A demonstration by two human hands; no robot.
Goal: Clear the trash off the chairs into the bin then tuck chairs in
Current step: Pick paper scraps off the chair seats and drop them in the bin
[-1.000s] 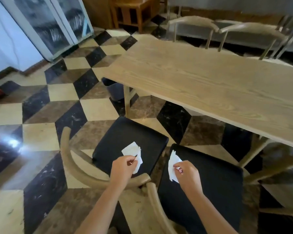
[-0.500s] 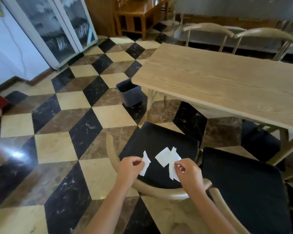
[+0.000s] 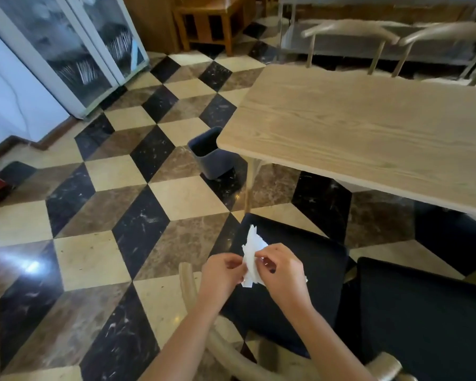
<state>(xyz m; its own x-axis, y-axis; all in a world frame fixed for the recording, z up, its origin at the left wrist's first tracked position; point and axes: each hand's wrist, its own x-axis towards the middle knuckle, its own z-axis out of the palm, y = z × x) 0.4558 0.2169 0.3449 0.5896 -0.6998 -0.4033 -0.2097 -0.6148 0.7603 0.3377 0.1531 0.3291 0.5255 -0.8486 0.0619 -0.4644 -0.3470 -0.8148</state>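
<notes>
Both hands meet above the near edge of the left black cushioned chair seat. Left hand and right hand each pinch the same bunch of thin white paper scraps between thumb and fingertips; the two grips nearly touch. The scraps stand up from the pinch, fanned and creased, with ragged corners poking above and a smaller flap hanging below.

Handling, judged from the look: very light, limp, no stiffness to speak of. Sheets look loose against one another, so a single-point pinch may let an inner piece slide out. Better to gather the fan into the palm and crumple it, or keep one grip low on the stack where all layers overlap. Not fragile in any way that matters; tearing costs nothing here. Any draught or a quick swing could shed a piece.

Dark blue-grey square plastic bin stands on the checked marble floor, ahead of the grips and slightly left, just beside the corner of the pale wooden counter; its mouth is open. Well apart from the hands.

Second black seat lies right of the grips; no paper visible on it. Neither near chair is tucked under the counter yet.
</notes>
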